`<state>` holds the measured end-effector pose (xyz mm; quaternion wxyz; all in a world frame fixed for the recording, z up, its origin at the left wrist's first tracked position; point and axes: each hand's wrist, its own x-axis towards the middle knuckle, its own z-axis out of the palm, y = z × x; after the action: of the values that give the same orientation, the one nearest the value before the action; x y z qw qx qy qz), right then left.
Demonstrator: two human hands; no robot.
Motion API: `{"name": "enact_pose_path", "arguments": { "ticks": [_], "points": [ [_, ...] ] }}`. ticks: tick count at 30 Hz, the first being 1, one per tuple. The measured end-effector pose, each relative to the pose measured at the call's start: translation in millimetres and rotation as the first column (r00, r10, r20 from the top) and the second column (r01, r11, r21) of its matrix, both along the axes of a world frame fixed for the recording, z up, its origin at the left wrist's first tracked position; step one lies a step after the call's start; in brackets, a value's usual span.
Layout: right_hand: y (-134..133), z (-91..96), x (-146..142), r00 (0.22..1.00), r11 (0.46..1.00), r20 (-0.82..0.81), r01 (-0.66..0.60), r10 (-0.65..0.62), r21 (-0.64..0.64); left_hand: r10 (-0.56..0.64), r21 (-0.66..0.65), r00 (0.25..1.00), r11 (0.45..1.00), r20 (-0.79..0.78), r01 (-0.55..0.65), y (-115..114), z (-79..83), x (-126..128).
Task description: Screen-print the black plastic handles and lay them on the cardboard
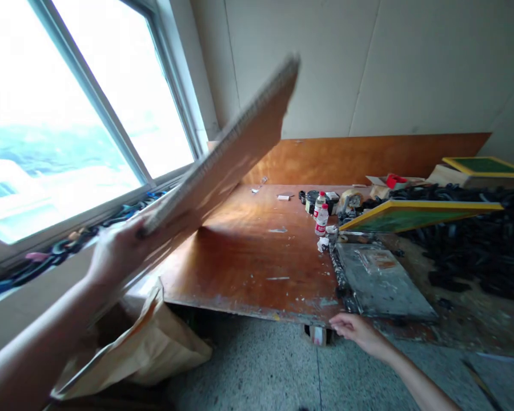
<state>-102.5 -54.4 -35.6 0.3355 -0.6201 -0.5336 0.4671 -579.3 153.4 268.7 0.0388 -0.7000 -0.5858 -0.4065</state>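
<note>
My left hand grips one end of a long brown board and holds it tilted up over the left side of the wooden tabletop; the board is blurred by motion. My right hand is at the table's front edge, fingers curled loosely, just below a grey paint-stained plate. Nothing shows in it. A yellow-framed green screen stands hinged up above that plate.
Two small plastic bottles stand mid-table beside a dark jar and crumpled paper. A heap of black pieces covers the right side. A brown paper sack leans under the table's left corner. A window fills the left wall.
</note>
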Motion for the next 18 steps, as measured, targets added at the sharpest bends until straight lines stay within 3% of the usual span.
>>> {"name": "enact_pose_path", "arguments": {
  "ticks": [2, 4, 7, 9, 12, 15, 18],
  "points": [
    [-7, -6.9, -1, 1.0, 1.0, 0.001, 0.018, -0.018, -0.02, -0.206, -0.101, 0.979, 0.974, -0.001, 0.205, 6, -42.6, 8],
    [-14, -13.5, -1, 0.999, 0.998, 0.004, 0.05, -0.049, -0.039, -0.375, -0.242, 0.905, 0.876, 0.2, 0.417, 11, -87.2, 13],
    [-28, -23.1, -1, 0.992, 0.99, 0.017, 0.124, -0.123, -0.066, -0.355, -0.408, 0.765, 0.684, 0.537, 0.604, 11, -152.8, 14],
    [-39, -29.9, -2, 0.984, 0.979, 0.026, 0.18, -0.178, -0.094, -0.347, -0.485, 0.736, 0.579, 0.581, 0.655, 4, -192.5, 12],
    [-59, -41.9, -4, 0.973, 0.959, 0.049, 0.233, -0.228, -0.161, -0.43, -0.585, 0.759, 0.484, 0.489, 0.651, -12, -240.9, 11],
    [-79, -56.1, -9, 0.971, 0.948, 0.051, 0.241, -0.235, -0.21, -0.506, -0.644, 0.761, 0.433, 0.406, 0.631, -23, -278.5, 15],
    [-95, -68.2, -19, 0.96, 0.926, 0.051, 0.278, -0.275, -0.254, -0.61, -0.638, 0.741, 0.459, 0.279, 0.618, -28, -315.9, 22]
  ]
}}
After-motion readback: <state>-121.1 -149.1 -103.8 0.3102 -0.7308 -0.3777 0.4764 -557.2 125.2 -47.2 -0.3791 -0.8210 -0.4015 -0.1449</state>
